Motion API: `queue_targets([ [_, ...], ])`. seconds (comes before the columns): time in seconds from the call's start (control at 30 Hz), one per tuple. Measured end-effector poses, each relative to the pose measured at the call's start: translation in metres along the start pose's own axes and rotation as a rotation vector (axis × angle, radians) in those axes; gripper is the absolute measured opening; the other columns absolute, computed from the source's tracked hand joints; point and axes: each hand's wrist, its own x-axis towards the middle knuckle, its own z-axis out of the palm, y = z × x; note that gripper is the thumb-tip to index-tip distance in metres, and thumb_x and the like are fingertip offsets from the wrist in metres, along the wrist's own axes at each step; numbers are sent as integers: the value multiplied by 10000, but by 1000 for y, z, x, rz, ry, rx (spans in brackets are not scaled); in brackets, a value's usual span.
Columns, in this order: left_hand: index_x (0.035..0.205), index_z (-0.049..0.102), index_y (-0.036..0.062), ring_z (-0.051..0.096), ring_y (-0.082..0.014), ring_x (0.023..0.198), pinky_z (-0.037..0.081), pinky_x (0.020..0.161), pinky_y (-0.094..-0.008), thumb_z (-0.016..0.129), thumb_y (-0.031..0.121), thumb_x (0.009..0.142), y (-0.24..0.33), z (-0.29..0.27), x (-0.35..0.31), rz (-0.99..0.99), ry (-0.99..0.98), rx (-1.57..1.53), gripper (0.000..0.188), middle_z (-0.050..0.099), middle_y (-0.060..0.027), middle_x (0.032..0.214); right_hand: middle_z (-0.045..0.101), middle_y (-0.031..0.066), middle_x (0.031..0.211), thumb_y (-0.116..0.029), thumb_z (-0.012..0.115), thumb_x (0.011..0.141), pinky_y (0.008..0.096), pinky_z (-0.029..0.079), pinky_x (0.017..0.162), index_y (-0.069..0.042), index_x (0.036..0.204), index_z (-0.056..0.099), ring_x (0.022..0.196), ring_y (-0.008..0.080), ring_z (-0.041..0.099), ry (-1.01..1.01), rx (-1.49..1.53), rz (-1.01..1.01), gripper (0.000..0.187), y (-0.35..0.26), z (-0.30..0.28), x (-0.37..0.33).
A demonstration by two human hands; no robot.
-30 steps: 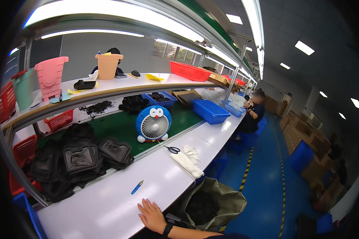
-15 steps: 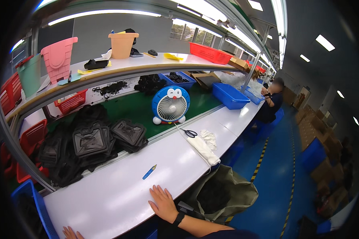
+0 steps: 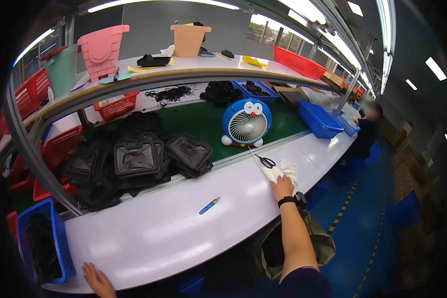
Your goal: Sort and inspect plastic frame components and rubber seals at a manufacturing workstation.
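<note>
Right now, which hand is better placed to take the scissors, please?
Probably the right hand: it is at the white cloth roll, close to the scissors. The left hand is much farther away, near the blue basket.

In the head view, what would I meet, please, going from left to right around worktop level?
Blue basket, left hand, blue pen-like tool, round fan, right hand, blue bin.
</note>
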Motion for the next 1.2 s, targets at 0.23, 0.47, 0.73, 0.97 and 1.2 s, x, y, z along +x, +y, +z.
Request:
queue_targets([
  [0.23, 1153, 641, 11, 475, -415, 1231, 327, 1055, -488, 541, 158, 923, 25, -26, 3, 114, 109, -27, 290, 564, -230, 1266, 658, 225, 904, -224, 705, 768, 438, 495, 777, 10, 919, 678, 859, 390, 626, 167, 301, 71, 280, 18, 10, 2],
  [0.47, 1150, 643, 16, 479, -411, 1235, 332, 1054, -490, 572, 157, 910, 10, -21, -17, 104, 144, -121, 288, 575, -239, 1244, 640, 221, 803, -154, 696, 757, 442, 495, 732, -3, 841, 613, 797, 400, 620, 128, 349, 44, 192, 10, 2, -4],
  [0.73, 1266, 566, 32, 346, -381, 1351, 232, 1120, -494, 541, 116, 881, 35, -19, 10, 49, 9, -18, 394, 459, -178, 1406, 510, 242, 1316, -57, 538, 900, 463, 376, 1019, 34, 1165, 591, 1217, 411, 470, 146, 569, -569, 285, -164, -82, -93],
  [0.97, 1306, 530, 15, 317, -356, 1376, 201, 1133, -492, 526, 196, 916, 22, -17, 4, 17, -50, 6, 430, 432, -174, 1430, 264, 323, 1459, -397, 597, 888, 500, 222, 1109, 125, 1382, 299, 1382, 426, 240, -244, 396, -902, 778, -258, -39, -210],
  [1.2, 1313, 508, 0, 342, -373, 1355, 215, 1126, -497, 518, 209, 921, 20, -25, -8, 63, -37, 64, 444, 414, -189, 1436, 252, 339, 1453, -460, 551, 900, 524, 186, 1118, 149, 1365, 299, 1378, 448, 229, -264, 367, -1042, 807, -298, -52, -233],
])
